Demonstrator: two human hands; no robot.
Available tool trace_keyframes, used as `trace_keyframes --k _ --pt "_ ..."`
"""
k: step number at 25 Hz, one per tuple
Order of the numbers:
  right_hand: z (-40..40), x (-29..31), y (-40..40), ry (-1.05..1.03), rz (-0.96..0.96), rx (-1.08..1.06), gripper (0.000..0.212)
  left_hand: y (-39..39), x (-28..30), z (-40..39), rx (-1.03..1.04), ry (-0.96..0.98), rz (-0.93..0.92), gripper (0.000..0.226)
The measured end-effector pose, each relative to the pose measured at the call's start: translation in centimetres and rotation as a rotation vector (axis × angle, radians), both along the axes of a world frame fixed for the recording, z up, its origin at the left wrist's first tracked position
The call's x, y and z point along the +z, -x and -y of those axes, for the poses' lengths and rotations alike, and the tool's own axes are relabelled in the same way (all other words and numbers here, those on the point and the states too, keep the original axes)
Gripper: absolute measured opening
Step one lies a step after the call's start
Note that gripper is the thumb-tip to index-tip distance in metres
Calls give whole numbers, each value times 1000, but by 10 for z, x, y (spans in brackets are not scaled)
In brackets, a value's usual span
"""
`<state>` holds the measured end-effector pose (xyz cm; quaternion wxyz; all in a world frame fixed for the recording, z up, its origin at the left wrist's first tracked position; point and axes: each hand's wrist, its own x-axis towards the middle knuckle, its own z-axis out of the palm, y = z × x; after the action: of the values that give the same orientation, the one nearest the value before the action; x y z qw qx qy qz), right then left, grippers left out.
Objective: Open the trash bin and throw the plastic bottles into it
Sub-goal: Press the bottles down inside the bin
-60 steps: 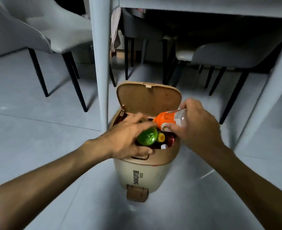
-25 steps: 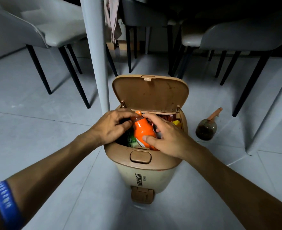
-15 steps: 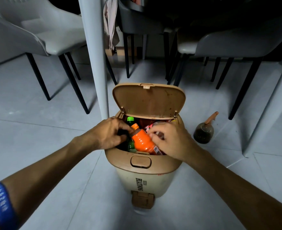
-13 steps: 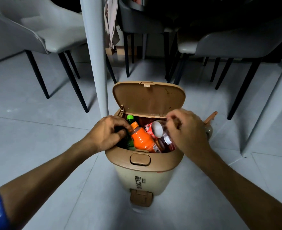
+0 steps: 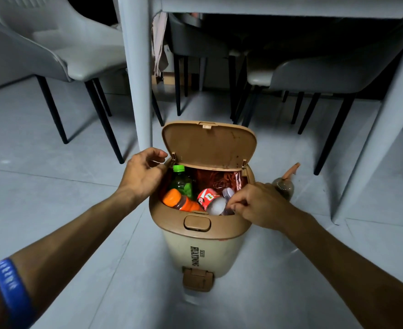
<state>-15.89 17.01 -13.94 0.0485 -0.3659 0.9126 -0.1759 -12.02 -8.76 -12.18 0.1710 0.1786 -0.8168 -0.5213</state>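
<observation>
Grey floor tiles (image 5: 53, 210) carry everything: a cream trash bin (image 5: 203, 252) with a tan top stands on the floor just in front of a pale table leg (image 5: 137, 79), with grey chairs (image 5: 60, 46) on black legs further back under the table. The bin's lid (image 5: 208, 144) is swung up and stands nearly upright at the back rim. Inside, against a red liner (image 5: 229, 180), several plastic bottles are packed: a green bottle (image 5: 182, 184) with a green cap upright at the left, an orange bottle (image 5: 184, 204) lying tilted along the front rim, and a clear bottle with a red label (image 5: 211, 201) lying to its right. The left hand (image 5: 144, 174) sits at the left rim beside the hinge, its fingers (image 5: 157, 151) loosely curled and parted, gripping nothing. The right hand (image 5: 257, 205) is at the right rim, its fingers (image 5: 235, 206) pinched together down at the clear bottles there; whether they actually grip one I cannot tell. A dark brown bottle (image 5: 283, 186) with a tan neck stands on the floor just beside the bin's right side, partly hidden by the right hand. A blue wristband (image 5: 10, 286) circles the left forearm
</observation>
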Motion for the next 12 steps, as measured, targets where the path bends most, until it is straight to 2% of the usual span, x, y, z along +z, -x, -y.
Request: trace_keyframes --k 2,4,6,7,9,10,12 --pt "0 -1 0 28 53 -25 19 -4 4 2 1 -12 6 20" --pt "-3 0 -2 263 -70 -135 16 -6 3 5 -35 67 32 24" --pt "-2 8 -5 553 -193 -342 17 -9 1 6 -59 122 38 27" --pt "0 16 -4 667 -177 -452 26 -9 3 4 -56 63 14 30" --pt "5 38 4 753 -9 -564 48 -2 15 2 -58 -113 -69 39" --pt "8 48 9 743 79 -553 52 3 23 2 -78 -151 -104 44" --pt "13 58 14 741 187 -457 47 12 39 1 -144 -153 -152 48"
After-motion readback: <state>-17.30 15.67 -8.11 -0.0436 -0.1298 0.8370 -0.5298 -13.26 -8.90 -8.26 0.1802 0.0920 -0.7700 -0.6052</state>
